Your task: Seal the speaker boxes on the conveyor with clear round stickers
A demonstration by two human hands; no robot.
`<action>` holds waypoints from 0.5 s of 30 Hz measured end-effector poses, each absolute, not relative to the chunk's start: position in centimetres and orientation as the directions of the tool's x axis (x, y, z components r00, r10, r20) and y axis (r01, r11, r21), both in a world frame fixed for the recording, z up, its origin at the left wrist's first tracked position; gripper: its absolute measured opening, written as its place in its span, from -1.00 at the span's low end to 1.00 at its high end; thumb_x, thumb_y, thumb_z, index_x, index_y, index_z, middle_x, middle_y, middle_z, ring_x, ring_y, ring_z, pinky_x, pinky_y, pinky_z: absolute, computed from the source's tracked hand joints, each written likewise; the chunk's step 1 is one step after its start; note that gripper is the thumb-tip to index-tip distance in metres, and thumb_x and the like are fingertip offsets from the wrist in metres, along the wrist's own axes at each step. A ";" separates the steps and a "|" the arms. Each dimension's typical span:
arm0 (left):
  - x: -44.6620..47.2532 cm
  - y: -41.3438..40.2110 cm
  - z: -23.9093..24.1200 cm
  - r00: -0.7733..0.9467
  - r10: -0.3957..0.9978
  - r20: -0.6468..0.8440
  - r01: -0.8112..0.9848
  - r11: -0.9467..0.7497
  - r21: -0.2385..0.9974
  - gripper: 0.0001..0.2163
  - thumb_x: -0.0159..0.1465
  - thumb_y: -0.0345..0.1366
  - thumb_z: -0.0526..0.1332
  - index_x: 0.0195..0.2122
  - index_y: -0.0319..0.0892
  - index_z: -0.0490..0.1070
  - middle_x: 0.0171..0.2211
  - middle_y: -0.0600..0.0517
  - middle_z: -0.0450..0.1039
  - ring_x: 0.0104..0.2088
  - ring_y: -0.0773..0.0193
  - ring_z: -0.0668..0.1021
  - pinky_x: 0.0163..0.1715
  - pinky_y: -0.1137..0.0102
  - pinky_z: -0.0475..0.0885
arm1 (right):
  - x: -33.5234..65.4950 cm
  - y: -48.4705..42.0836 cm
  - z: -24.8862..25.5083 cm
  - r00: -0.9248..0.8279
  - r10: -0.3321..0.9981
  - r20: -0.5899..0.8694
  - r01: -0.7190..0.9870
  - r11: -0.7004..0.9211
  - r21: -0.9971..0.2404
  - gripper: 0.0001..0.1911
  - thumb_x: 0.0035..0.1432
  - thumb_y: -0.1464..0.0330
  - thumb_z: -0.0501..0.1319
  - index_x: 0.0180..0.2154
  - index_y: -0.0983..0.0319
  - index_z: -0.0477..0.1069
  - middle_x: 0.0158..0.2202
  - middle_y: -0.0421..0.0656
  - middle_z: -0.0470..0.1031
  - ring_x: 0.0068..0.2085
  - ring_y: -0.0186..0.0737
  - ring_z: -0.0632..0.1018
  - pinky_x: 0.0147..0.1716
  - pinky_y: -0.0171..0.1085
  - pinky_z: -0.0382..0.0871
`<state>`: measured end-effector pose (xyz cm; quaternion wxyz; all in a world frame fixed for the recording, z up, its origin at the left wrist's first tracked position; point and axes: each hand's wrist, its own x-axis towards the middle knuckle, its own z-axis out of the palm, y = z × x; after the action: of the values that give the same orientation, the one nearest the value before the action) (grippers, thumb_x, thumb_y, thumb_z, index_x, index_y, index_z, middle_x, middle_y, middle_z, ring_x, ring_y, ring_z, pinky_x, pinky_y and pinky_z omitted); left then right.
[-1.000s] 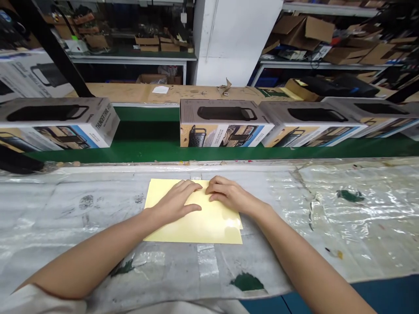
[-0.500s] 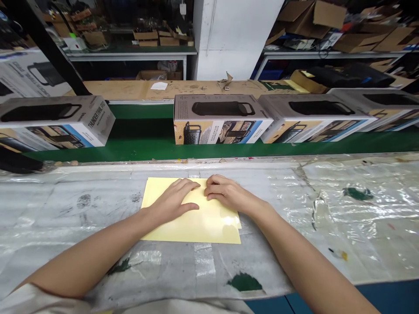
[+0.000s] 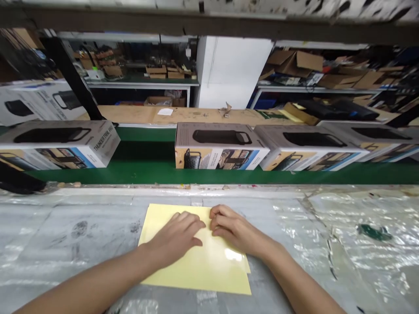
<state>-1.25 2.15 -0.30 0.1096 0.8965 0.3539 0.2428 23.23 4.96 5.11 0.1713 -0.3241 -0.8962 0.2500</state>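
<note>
Yellow glossy sheets (image 3: 199,277), at least two, lie stacked on the table before me; their lower right corners do not line up. My left hand (image 3: 178,237) rests on the top sheet with its fingers extended, slightly bent, and the thumb apart. Close by, near the stack's upper right edge, my right hand (image 3: 234,229) has its fingers curled in a pinch on the yellow sheet. Its fingertips are partly hidden, so how much of the sheet they hold is unclear.
Clear plastic film covers the worktable (image 3: 85,261). Behind it runs a green conveyor belt (image 3: 144,172) bearing several printed boxes, among them a box (image 3: 219,148) straight ahead. A dark post (image 3: 77,83) stands at the left; a shelf beam (image 3: 209,22) crosses overhead.
The view has tilted up, bringing the overhead beam into sight. My left fingers have drawn in slightly, and the thumb sits closer to them. The right hand stays at the sheet's upper edge.
</note>
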 end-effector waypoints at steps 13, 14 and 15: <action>-2.7 4.6 1.5 0.646 0.607 0.463 0.403 -0.786 0.469 -0.86 0.43 -0.39 0.12 -0.14 -0.06 0.46 -0.18 0.02 0.54 -0.18 0.20 0.55 -0.19 0.34 0.40 | 26.5 7.7 9.1 -0.418 0.873 0.252 0.083 0.313 -0.946 -0.75 0.23 0.17 0.41 -0.40 0.12 0.44 -0.39 -0.16 0.52 -0.39 -0.18 0.52 -0.40 -0.19 0.44; -3.4 6.6 2.9 0.542 0.661 0.519 0.385 -0.744 0.546 -0.86 0.44 -0.36 0.11 -0.16 -0.07 0.46 -0.20 0.02 0.54 -0.17 0.21 0.55 -0.15 0.34 0.42 | 26.4 8.5 10.1 -0.394 0.882 0.259 0.097 0.320 -0.943 -0.76 0.21 0.18 0.42 -0.39 0.11 0.45 -0.43 -0.17 0.50 -0.43 -0.19 0.51 -0.43 -0.20 0.43; -4.2 9.0 4.5 0.375 0.736 0.564 0.380 -0.677 0.630 -0.88 0.44 -0.31 0.12 -0.16 -0.07 0.45 -0.20 0.01 0.53 -0.14 0.21 0.56 -0.09 0.33 0.43 | 26.0 9.4 11.1 -0.373 0.890 0.264 0.123 0.329 -0.936 -0.77 0.19 0.18 0.44 -0.37 0.11 0.46 -0.44 -0.17 0.49 -0.44 -0.18 0.50 -0.45 -0.19 0.43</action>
<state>-4.19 8.97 4.53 0.2027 0.8040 0.3469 0.4384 26.03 9.44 11.09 0.4254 -0.3642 -0.6954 0.4503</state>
